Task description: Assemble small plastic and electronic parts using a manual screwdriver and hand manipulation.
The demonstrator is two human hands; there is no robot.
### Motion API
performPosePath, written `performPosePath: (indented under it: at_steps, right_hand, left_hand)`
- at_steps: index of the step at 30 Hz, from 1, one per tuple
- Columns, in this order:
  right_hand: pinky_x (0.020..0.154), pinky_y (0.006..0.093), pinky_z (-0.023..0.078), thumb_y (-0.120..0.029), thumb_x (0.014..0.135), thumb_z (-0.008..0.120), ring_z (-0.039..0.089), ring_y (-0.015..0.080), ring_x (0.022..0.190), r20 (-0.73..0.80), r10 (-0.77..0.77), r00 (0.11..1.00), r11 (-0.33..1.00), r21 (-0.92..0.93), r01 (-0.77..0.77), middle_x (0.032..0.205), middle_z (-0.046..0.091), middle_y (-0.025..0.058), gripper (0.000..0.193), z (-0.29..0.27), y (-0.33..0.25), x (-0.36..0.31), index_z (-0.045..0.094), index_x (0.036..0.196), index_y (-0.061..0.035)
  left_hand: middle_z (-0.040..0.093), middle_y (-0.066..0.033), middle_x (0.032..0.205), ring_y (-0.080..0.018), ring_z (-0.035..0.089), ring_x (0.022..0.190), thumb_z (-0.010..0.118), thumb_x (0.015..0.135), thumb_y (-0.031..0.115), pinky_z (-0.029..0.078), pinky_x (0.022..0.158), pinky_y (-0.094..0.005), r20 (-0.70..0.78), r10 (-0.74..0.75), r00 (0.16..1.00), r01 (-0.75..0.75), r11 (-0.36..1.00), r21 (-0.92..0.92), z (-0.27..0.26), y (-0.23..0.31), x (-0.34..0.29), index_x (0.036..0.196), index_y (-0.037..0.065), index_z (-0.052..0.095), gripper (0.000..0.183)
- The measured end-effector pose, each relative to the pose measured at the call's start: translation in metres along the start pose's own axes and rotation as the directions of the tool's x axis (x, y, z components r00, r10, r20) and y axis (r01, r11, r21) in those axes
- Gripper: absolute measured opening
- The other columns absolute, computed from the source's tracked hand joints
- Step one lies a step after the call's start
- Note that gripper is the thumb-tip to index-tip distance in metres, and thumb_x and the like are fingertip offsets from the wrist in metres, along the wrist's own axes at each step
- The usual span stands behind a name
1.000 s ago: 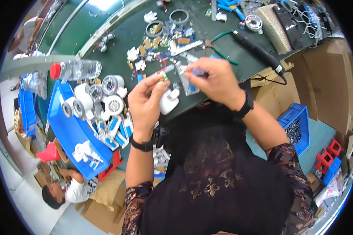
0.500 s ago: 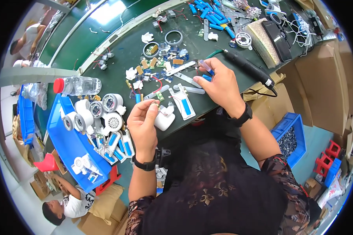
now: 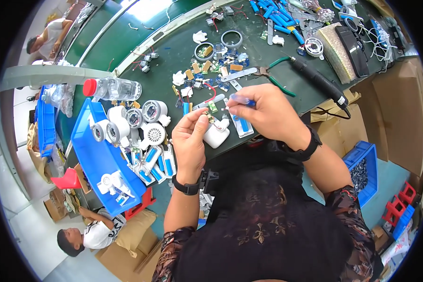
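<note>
My left hand (image 3: 191, 141) pinches a small circuit board (image 3: 209, 118) between thumb and fingertips. Thin wires run from the board to a white plastic housing (image 3: 216, 136) at the table's near edge. My right hand (image 3: 273, 113) is closed around a short clear-and-blue tool (image 3: 241, 99), its kind unclear, pointed toward the board. Partly under that hand lies a white frame with a blue battery cell (image 3: 243, 126). Just beyond are green-handled pliers (image 3: 281, 87) and flat grey strips (image 3: 239, 74).
Loose circuit boards (image 3: 212, 106) and grey rings (image 3: 231, 39) are spread across the table. A black electric screwdriver (image 3: 317, 81) lies right. White fan units (image 3: 154, 133) fill the left side by a blue bin (image 3: 94, 164) and a red-capped jar (image 3: 113, 89). Another person (image 3: 96, 232) sits lower left.
My right hand has moved from beside the pliers toward my left hand, bringing the clear-and-blue tool near the board. The whole view has shifted, so the table appears farther right.
</note>
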State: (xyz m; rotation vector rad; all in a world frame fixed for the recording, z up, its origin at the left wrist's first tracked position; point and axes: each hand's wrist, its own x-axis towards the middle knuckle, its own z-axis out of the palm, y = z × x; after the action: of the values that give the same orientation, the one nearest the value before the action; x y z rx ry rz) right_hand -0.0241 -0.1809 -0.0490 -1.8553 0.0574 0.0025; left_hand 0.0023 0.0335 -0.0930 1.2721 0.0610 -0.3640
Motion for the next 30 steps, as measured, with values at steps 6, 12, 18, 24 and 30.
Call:
performPosePath:
  at_steps: [6,12,18,24,30]
  right_hand:
    - [0.067,0.0354,0.053,-0.010,0.082,0.074,0.067,0.0276,0.073,0.026,-0.134,0.991,0.980,-0.147,0.137,0.087,0.072,0.0162,0.016,0.021,-0.002,0.006,0.073,0.092,0.0016]
    - [0.062,0.0356,0.052,-0.011,0.081,0.074,0.066,0.0258,0.068,0.017,-0.103,0.995,0.976,-0.194,0.104,0.084,0.072,0.0154,0.016,0.026,-0.007,0.006,0.072,0.091,0.0014]
    - [0.061,0.0354,0.050,-0.012,0.081,0.073,0.066,0.0262,0.068,0.050,-0.122,0.991,0.969,-0.209,0.130,0.081,0.070,0.0162,0.016,0.025,-0.010,0.007,0.071,0.090,0.0020]
    - [0.063,0.0387,0.049,-0.012,0.081,0.071,0.064,0.0331,0.068,0.049,-0.139,0.989,0.964,-0.220,0.147,0.079,0.068,0.0180,0.015,0.024,-0.009,0.007,0.071,0.088,0.0013]
    - [0.065,0.0404,0.051,-0.011,0.080,0.071,0.066,0.0352,0.073,0.099,-0.189,0.977,0.907,-0.363,0.212,0.079,0.068,0.0167,0.013,0.020,-0.007,0.004,0.071,0.088,-0.0004]
  left_hand:
    - [0.072,-0.0078,0.103,-0.0100,0.066,0.090,0.068,0.096,0.006,0.052,0.083,-0.0236,0.017,0.022,1.000,-0.022,0.999,0.029,0.000,0.002,-0.002,0.114,-0.004,0.069,0.021]
    - [0.073,-0.0072,0.102,-0.0095,0.066,0.089,0.069,0.096,0.007,0.051,0.081,-0.0227,0.053,0.022,0.998,-0.023,0.999,0.026,0.002,0.005,-0.004,0.114,-0.004,0.069,0.021]
    - [0.073,-0.0071,0.102,-0.0091,0.066,0.089,0.070,0.096,0.007,0.051,0.081,-0.0225,0.064,0.035,0.997,-0.037,0.999,0.020,0.000,0.003,-0.004,0.113,-0.004,0.069,0.021]
    - [0.073,-0.0066,0.102,-0.0087,0.066,0.089,0.071,0.094,0.005,0.052,0.081,-0.0226,0.080,0.063,0.995,-0.067,0.997,0.043,-0.001,0.000,-0.005,0.112,-0.004,0.071,0.020]
    - [0.074,-0.0066,0.099,-0.0084,0.066,0.086,0.072,0.093,0.004,0.053,0.079,-0.0229,0.071,0.101,0.992,-0.111,0.981,0.160,0.003,0.000,-0.007,0.110,-0.005,0.072,0.019]
